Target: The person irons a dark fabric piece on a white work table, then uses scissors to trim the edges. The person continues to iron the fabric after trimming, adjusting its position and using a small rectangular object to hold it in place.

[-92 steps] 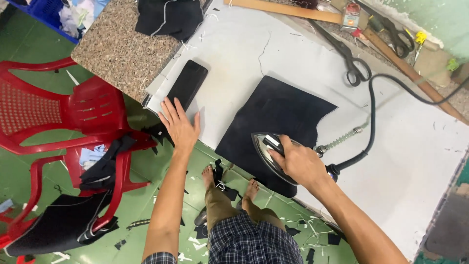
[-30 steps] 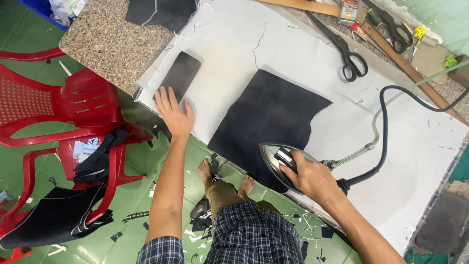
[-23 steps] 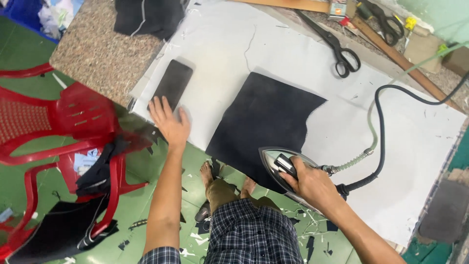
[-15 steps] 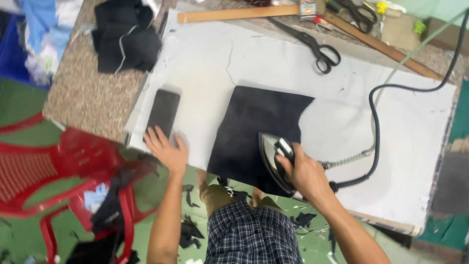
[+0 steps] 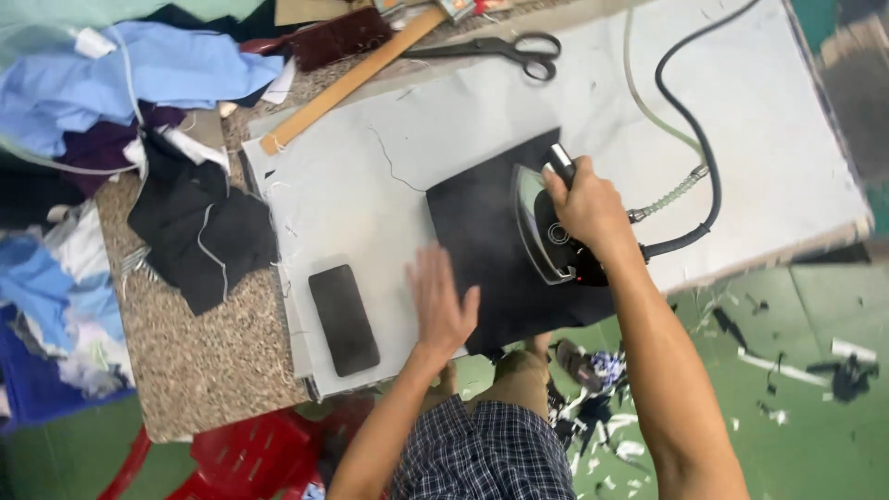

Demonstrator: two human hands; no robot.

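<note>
A black piece of cloth [image 5: 472,231] lies flat on the white pressing pad [image 5: 389,139]. On its right half sits a steam iron [image 5: 539,227], and my right hand [image 5: 583,206] is shut on its handle. My left hand [image 5: 442,301] hovers blurred with fingers spread at the cloth's left edge, near the pad's front border. A black cord and a pale hose [image 5: 690,176] run from the iron's rear across the pad to the far side.
A dark phone [image 5: 344,319] lies on the pad's front left. Scissors [image 5: 505,48] and a wooden ruler [image 5: 347,81] rest at the far edge. Black cloth [image 5: 199,227] and blue garments [image 5: 148,69] cover the speckled counter. A red chair [image 5: 250,458] stands below; scraps litter the green floor.
The view has swung round and closer to the table. The iron has moved up onto the cloth's right half. My left hand has shifted from beside the phone to the cloth's left edge.
</note>
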